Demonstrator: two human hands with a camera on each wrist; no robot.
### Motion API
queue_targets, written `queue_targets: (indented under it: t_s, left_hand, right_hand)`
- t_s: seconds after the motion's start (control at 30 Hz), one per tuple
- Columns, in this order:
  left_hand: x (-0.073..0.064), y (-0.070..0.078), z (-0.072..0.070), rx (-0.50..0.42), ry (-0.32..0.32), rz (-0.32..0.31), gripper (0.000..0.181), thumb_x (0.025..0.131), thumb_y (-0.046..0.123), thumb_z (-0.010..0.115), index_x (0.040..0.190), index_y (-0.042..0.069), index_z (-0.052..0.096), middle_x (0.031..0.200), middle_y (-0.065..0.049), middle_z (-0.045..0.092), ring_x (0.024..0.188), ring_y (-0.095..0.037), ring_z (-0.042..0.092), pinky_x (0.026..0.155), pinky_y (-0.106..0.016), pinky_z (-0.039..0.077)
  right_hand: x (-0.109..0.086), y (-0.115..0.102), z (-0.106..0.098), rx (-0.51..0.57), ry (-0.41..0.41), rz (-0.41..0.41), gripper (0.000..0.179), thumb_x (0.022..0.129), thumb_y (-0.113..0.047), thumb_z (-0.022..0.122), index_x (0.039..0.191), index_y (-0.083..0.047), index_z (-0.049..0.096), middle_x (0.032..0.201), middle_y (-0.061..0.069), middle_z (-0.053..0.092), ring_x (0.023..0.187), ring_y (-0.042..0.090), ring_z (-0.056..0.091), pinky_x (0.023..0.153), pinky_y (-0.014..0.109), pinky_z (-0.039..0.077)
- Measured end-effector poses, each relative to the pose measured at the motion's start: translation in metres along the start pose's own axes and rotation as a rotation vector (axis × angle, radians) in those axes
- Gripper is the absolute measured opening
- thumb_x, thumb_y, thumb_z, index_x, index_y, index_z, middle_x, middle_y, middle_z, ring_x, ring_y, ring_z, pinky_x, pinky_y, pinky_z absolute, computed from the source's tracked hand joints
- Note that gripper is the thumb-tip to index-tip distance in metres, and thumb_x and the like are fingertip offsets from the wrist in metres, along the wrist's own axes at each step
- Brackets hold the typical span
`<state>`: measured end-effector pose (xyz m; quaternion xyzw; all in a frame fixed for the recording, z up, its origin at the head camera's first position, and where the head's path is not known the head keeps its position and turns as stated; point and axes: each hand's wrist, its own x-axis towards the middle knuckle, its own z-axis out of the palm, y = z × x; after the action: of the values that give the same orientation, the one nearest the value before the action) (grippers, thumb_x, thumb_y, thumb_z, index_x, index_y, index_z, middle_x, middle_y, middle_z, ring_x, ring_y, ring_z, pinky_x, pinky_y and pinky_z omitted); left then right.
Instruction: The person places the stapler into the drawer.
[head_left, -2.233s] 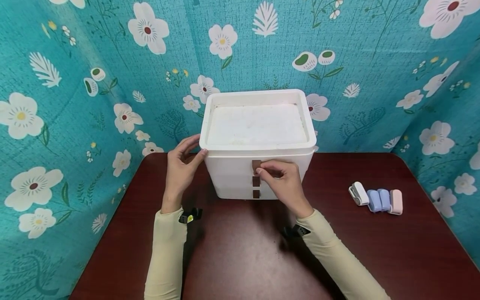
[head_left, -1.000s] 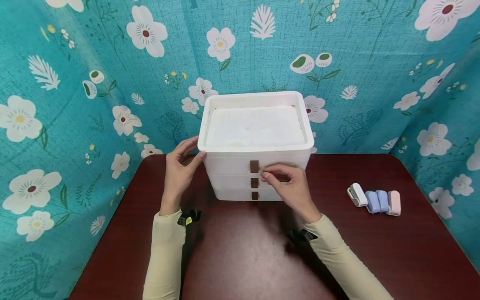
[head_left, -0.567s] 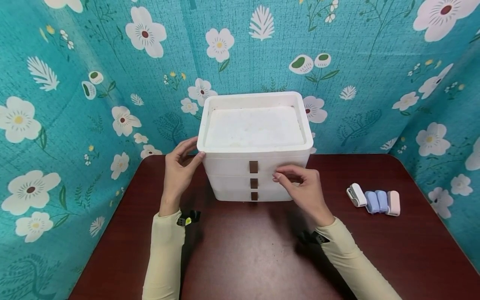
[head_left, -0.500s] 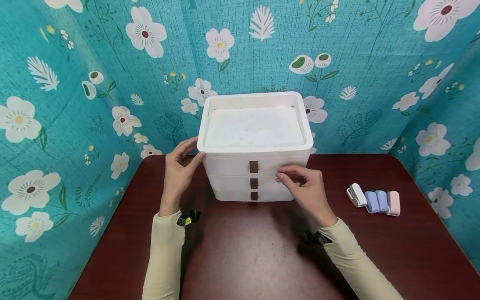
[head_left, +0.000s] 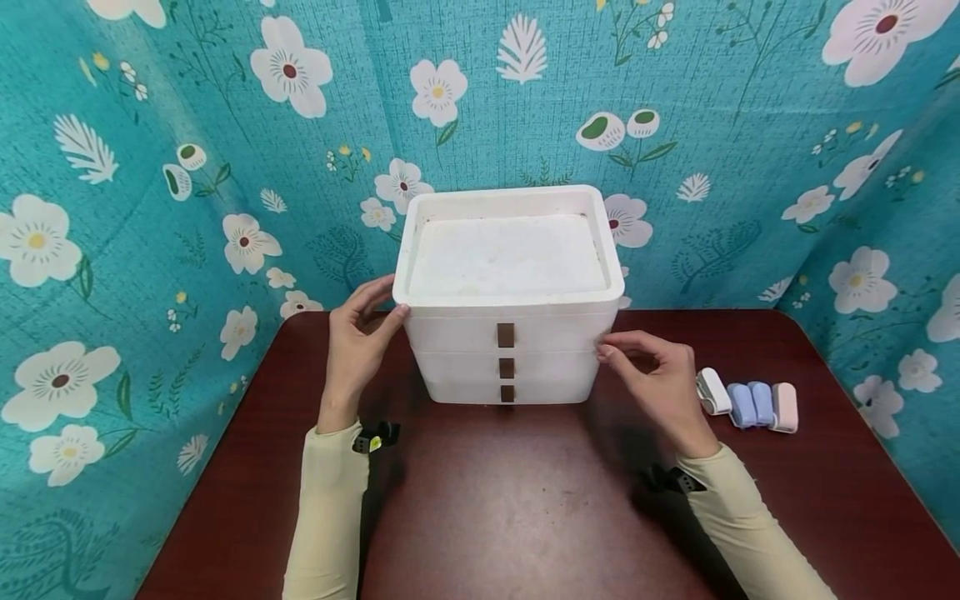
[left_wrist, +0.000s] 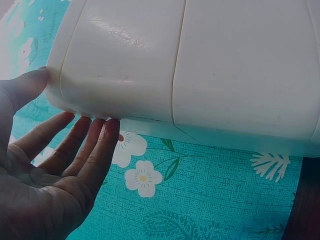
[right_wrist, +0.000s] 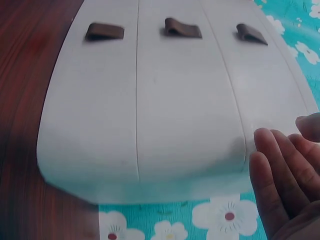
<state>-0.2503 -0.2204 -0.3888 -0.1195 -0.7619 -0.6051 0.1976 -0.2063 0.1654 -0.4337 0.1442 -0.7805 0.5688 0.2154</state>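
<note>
A white drawer box (head_left: 450, 333) with three stacked drawers stands against the curtain. Its front carries three brown pull tabs: the top tab (head_left: 506, 335), the middle tab (head_left: 507, 368) and the bottom tab (head_left: 507, 393). All the drawer fronts look flush. My left hand (left_wrist: 55, 165) rests on the box's left corner, thumb at the rim and extended fingertips against the side. My right hand (head_left: 660, 375) hovers at the box's right front edge with loosely bent fingers and holds nothing. In the right wrist view, whether its fingertips (right_wrist: 262, 137) touch the box cannot be told.
To the right on the dark red table (head_left: 480, 517) lie small rounded objects in a row: a white one (head_left: 716, 392), two blue ones (head_left: 742, 406) and a pink one (head_left: 785, 408). A teal flowered curtain (head_left: 510, 108) closes off the back and sides.
The top drawer, slightly out at first, is now flush. My right hand has let go of the top tab and moved right to the box's edge. My left hand has stayed at the corner.
</note>
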Motion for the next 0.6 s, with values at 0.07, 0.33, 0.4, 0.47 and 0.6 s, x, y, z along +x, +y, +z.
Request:
queue_targets:
  t_s: [0.07, 0.33, 0.4, 0.47, 0.6]
  left_hand:
    - [0.000, 0.000, 0.000, -0.001, 0.001, 0.000, 0.043, 0.097, 0.013, 0.075, 0.139, 0.010, 0.067, 0.141, -0.011, 0.066, 0.128, -0.028, 0.068, 0.092, -0.015, 0.059]
    - [0.000, 0.000, -0.001, 0.000, -0.002, 0.001, 0.043, 0.097, 0.015, 0.075, 0.139, 0.012, 0.068, 0.140, -0.010, 0.067, 0.128, -0.027, 0.068, 0.093, -0.017, 0.060]
    - [0.001, 0.000, -0.001, 0.000, -0.003, 0.001, 0.043, 0.097, 0.015, 0.075, 0.140, 0.011, 0.067, 0.140, -0.010, 0.067, 0.128, -0.027, 0.068, 0.093, -0.016, 0.059]
    - [0.001, 0.000, 0.000, 0.000, -0.002, 0.003, 0.043, 0.097, 0.014, 0.075, 0.140, 0.011, 0.067, 0.140, -0.011, 0.067, 0.128, -0.028, 0.068, 0.092, -0.016, 0.059]
    - [0.000, 0.001, 0.000, -0.002, -0.002, 0.005, 0.044, 0.097, 0.014, 0.076, 0.140, 0.010, 0.067, 0.140, -0.010, 0.067, 0.128, -0.029, 0.068, 0.091, -0.015, 0.059]
  right_hand:
    - [-0.001, 0.002, -0.005, -0.013, 0.012, 0.007, 0.016, 0.094, -0.004, 0.076, 0.109, -0.005, 0.080, 0.097, 0.004, 0.081, 0.084, 0.006, 0.078, 0.076, 0.015, 0.061]
    - [-0.004, 0.008, -0.020, -0.068, 0.040, 0.006, 0.016, 0.095, -0.004, 0.074, 0.110, -0.007, 0.079, 0.097, -0.014, 0.078, 0.084, 0.002, 0.077, 0.075, 0.014, 0.061]
    - [-0.005, 0.010, -0.024, -0.083, 0.045, 0.001, 0.017, 0.095, -0.003, 0.075, 0.110, -0.008, 0.079, 0.097, -0.015, 0.078, 0.085, -0.001, 0.076, 0.075, 0.013, 0.061]
    - [-0.006, 0.012, -0.027, -0.104, 0.052, -0.009, 0.018, 0.094, -0.002, 0.075, 0.110, -0.008, 0.079, 0.098, -0.017, 0.077, 0.085, -0.002, 0.076, 0.074, 0.012, 0.060]
    - [-0.008, 0.019, -0.035, -0.138, 0.071, -0.016, 0.021, 0.092, 0.000, 0.077, 0.111, -0.009, 0.080, 0.100, -0.019, 0.076, 0.086, -0.005, 0.075, 0.074, 0.008, 0.058]
